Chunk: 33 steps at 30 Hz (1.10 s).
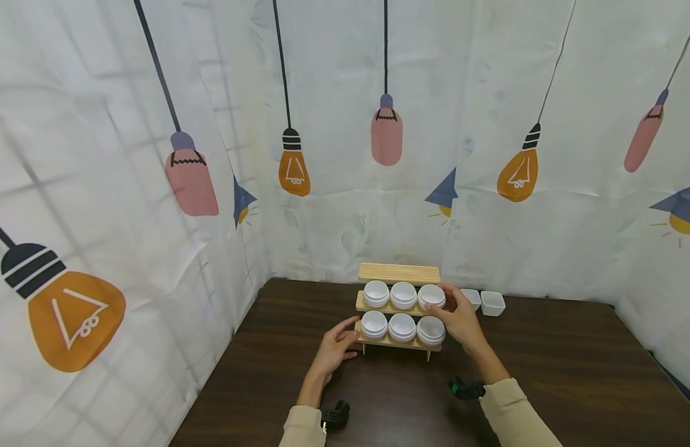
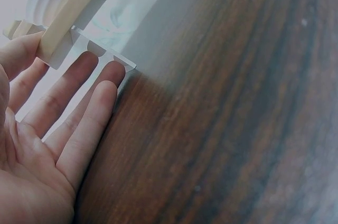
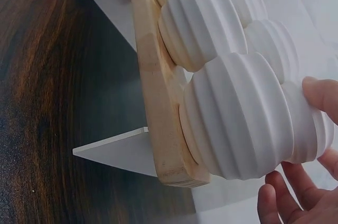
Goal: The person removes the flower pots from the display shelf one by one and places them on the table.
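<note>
A tiered stand with light wooden shelves (image 1: pixel 397 343) and clear side supports (image 2: pixel 108 55) holds white round ribbed cups, three to a row. My left hand (image 1: pixel 330 352) is at the left end of the lower shelf; thumb and index finger pinch the wood, the other fingers spread loosely below by the clear support. My right hand (image 1: pixel 459 320) grips the right-hand cup (image 1: pixel 431 294) of the upper row, thumb in front and fingertips behind. In the right wrist view, a lower-row cup (image 3: pixel 232 118) stands just before that cup. The index fingertip of my left hand is partly hidden.
A slatted wooden board (image 1: pixel 399 273) shows behind the upper row. Small white square dishes (image 1: pixel 492 303) stand right of the stand, one partly behind my right hand. The dark wooden table (image 1: pixel 546 360) meets a patterned curtain (image 1: pixel 333 236) at its back and left.
</note>
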Each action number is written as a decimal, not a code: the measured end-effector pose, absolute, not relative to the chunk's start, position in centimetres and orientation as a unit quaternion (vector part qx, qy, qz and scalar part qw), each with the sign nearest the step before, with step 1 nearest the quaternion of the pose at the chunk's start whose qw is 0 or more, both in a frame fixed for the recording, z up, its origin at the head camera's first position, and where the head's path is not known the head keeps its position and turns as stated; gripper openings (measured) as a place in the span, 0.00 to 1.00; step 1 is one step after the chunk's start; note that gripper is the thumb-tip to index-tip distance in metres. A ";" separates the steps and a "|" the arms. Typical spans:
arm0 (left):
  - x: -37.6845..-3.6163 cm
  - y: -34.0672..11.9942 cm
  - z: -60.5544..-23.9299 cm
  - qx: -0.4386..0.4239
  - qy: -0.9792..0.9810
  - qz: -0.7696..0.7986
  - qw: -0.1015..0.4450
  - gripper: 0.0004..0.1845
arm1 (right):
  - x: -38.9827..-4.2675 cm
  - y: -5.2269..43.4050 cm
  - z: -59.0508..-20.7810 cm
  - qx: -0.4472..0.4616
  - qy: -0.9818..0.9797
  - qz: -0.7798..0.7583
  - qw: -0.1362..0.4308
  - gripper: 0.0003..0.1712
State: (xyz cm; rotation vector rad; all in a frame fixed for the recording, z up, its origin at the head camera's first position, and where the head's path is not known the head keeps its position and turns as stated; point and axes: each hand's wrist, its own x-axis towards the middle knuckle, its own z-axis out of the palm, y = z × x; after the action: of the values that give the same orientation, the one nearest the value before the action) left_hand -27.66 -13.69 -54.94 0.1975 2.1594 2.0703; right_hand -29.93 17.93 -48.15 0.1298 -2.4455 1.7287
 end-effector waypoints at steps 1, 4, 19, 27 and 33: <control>-27.7 -13.7 -54.9 0.065 0.718 0.689 0.072 0.27 | -29.9 17.9 -48.1 0.043 -0.814 0.574 0.072 0.40; -27.7 -13.7 -54.9 0.064 0.718 0.689 0.073 0.27 | -29.9 17.9 -48.1 0.043 -0.814 0.574 0.072 0.40; -27.6 -13.7 -54.8 0.064 0.718 0.689 0.075 0.27 | -29.0 17.4 -46.6 0.036 -0.819 0.569 0.063 0.39; -27.6 -13.7 -54.9 0.063 0.720 0.687 0.076 0.27 | -27.2 16.9 -44.6 0.040 -0.820 0.567 0.071 0.37; -27.6 -13.8 -54.8 0.062 0.718 0.689 0.076 0.27 | -27.2 17.0 -44.7 0.028 -0.816 0.573 0.068 0.38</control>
State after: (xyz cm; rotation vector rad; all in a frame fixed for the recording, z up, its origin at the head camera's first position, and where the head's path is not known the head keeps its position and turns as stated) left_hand -27.62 -13.76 -54.84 0.1870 2.1524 2.0669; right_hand -27.16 17.00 -44.67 0.0841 -2.4588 1.7265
